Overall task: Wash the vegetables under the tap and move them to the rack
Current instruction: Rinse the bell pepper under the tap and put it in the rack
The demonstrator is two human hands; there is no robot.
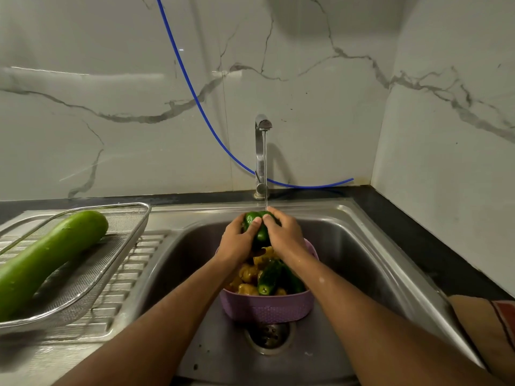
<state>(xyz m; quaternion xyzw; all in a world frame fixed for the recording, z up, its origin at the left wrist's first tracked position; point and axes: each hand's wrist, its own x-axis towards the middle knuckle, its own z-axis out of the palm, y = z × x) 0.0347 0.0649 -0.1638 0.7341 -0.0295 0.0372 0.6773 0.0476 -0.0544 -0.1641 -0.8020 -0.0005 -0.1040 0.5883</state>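
White marble-look tiles [111, 121] are backing a steel sink [348, 246] set in a dark counter [418, 240], seen from above through a head-worn camera. At the middle, a green pepper [257, 228] is being held up under the thin stream of water [265, 168] that is running from the tap [261, 151]. Both hands are wrapping it: the left hand [239, 240] is curling round its left side with the thumb lying across the front, and the right hand [284, 235] is gripping its right side, fingertips pressing on the top where the water is landing. Just below the hands, a purple basket [267, 310] is sitting in the basin above the drain [269, 337], holding a cucumber [269, 277] and several yellowish-brown vegetables [248, 288] too blurred to identify. To the left, a wire-mesh rack [92, 271] is resting on the ribbed drainboard [145, 254], and a long pale-green gourd [47, 260] is lying diagonally in it, wet with droplets. A blue tube [195, 98] is hanging down the wall and trailing behind the tap. At the lower right edge, a patterned cloth [490, 330] is showing.
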